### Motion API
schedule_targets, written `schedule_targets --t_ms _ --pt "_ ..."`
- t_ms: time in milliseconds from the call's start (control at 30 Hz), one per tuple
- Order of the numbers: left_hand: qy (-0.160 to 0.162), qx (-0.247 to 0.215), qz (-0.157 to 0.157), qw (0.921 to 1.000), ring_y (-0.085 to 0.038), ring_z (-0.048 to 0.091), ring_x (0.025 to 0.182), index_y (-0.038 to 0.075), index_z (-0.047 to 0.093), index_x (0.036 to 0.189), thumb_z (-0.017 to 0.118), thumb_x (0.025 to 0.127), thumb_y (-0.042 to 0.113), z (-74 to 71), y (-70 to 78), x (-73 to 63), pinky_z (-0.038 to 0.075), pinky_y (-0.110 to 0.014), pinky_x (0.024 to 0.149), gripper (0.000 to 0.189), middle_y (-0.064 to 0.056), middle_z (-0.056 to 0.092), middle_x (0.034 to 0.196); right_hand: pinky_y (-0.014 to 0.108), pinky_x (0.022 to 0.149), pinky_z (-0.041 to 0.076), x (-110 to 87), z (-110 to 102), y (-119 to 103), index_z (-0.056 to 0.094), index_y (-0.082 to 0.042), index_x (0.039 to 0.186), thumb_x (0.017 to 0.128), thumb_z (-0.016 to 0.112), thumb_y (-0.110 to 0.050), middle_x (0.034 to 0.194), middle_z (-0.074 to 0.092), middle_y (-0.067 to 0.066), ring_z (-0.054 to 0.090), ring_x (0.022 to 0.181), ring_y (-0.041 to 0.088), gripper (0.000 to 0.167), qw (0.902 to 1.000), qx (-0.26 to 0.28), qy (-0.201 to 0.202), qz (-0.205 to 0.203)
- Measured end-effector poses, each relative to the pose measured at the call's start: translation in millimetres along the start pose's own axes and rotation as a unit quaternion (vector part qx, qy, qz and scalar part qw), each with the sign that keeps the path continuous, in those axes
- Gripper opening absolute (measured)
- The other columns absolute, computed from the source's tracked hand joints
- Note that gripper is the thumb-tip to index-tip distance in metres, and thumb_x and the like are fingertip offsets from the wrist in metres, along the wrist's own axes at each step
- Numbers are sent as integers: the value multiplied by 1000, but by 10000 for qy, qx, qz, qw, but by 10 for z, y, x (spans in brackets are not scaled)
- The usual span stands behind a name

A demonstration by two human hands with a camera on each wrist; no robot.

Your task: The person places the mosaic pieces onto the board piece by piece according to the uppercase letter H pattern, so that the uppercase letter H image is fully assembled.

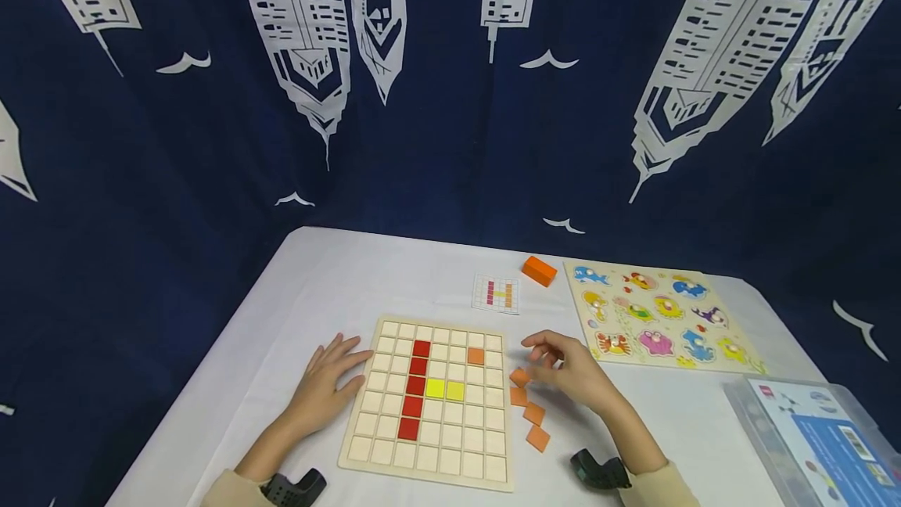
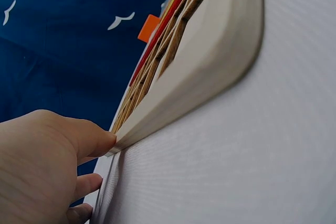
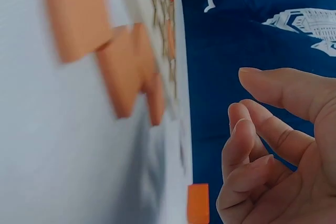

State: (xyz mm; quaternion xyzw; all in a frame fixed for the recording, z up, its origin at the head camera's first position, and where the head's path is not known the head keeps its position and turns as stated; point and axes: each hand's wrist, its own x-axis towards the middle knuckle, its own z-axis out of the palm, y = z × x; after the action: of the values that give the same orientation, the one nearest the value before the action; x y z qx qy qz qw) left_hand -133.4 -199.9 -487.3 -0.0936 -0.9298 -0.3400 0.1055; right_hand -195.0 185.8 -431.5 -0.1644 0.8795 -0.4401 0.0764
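Note:
A wooden grid board [image 1: 429, 476] lies on the white table. Several red tiles [image 1: 412, 407] fill a column of it, with two yellow tiles [image 1: 454, 390] beside them and one orange tile [image 1: 475, 356] at the upper right. My left hand [image 1: 325, 386] rests at the board's left side, fingers spread; in the left wrist view the thumb [image 2: 97, 139] touches the board's edge. Above several loose orange tiles [image 1: 534, 414], right of the board, hovers my right hand [image 1: 573, 370]. Its fingers are loosely bent and, in the right wrist view, nothing sits between thumb and fingertips [image 3: 242, 135].
Behind the board lies a small pattern card [image 1: 496, 293], with an orange block [image 1: 539, 271] near it. A sea-animal puzzle board [image 1: 658, 319] is at the back right. A clear plastic case [image 1: 809, 436] with a printed sheet stands at the front right.

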Motion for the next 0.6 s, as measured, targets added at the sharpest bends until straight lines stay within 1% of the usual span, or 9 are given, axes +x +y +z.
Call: schedule_targets --t_ms 167,367,467,600 --pt "14 -25 8 10000 -45 29 144 8 65 126 67 89 8 0 -6 -7 12 -65 116 37 -20 49 145 21 61 45 -32 17 123 65 -3 113 80 76 -6 90 62 6 52 72 13 35 9998 135 20 117" --pt "-10 4 -10 10000 -45 29 144 9 65 126 67 89 8 1 -8 -12 12 -65 116 37 -19 49 146 19 58 40 -34 69 222 65 -1 113 78 77 -4 88 62 9 48 66 10 37 9988 463 13 141" --pt "-8 23 -16 10000 -45 29 144 9 65 126 67 89 8 -5 -1 -14 12 -65 116 37 -19 49 146 18 57 39 -22 97 260 63 1 114 78 76 0 88 61 12 46 65 9 38 9992 378 3 94" --pt "13 42 -20 10000 -45 29 144 8 65 126 67 88 8 -6 3 -16 12 -64 116 37 -19 49 145 18 57 38 -7 126 303 62 5 115 79 73 4 88 60 15 45 65 9 38 9999 102 -85 -30"
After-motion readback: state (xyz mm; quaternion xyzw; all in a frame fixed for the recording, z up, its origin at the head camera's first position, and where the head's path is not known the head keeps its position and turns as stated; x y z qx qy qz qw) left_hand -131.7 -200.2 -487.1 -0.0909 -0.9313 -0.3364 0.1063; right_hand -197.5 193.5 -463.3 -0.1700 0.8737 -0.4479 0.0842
